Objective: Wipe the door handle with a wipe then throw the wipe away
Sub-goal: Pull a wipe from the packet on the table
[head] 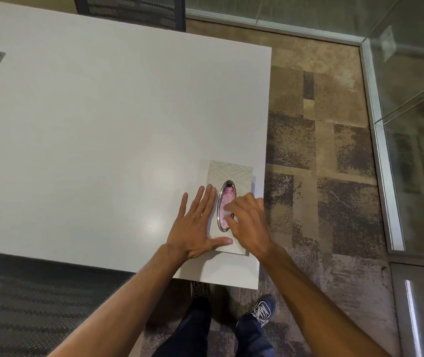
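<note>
A pale patterned box of wipes [230, 172] lies on the white table [102, 124] near its right front corner. Its top has an oval silver-rimmed opening [225, 199] showing pink inside. My left hand [195, 228] lies flat on the box's left side, fingers spread, thumb across the near end. My right hand [249, 222] reaches over the opening from the right, fingertips pinched on a bit of white wipe [229, 214] at the opening. No door handle is in view.
Dark mesh chairs stand at the table's far edge [131, 11] and near left [38, 305]. Glass partitions with metal frames [378, 140] run along the right over patterned carpet [321, 163]. My legs and shoes [260, 310] are below the table corner.
</note>
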A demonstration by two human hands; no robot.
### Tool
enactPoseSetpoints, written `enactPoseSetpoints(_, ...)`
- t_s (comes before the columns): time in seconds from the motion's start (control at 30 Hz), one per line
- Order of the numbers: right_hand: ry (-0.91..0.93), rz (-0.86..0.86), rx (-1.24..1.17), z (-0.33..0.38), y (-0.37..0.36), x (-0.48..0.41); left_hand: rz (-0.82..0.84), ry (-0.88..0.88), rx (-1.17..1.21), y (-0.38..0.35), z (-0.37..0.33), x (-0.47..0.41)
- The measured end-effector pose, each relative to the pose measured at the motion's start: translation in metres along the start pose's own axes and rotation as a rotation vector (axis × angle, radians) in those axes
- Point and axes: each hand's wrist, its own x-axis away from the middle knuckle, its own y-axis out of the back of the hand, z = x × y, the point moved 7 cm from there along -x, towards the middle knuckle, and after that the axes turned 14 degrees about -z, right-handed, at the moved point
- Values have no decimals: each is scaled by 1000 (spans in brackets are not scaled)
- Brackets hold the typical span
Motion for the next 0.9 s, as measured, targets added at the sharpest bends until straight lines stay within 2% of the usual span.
enactPoseSetpoints(0.23,3,-70,-114,8,14,-3,20,8,-25,-1,0,0)
enactPoseSetpoints(0.5,-175,-188,-328,12,66,-2,53,40,-35,5,-4,-1)
enactPoseSetpoints(0.67,-497,-217,-636,-3,95,8,-22,61,131,31,-18,-1)
enactPoseSetpoints(0.9,-882,-488,-1046,-42,144,41,-152,-5,297,85,-62,-6)
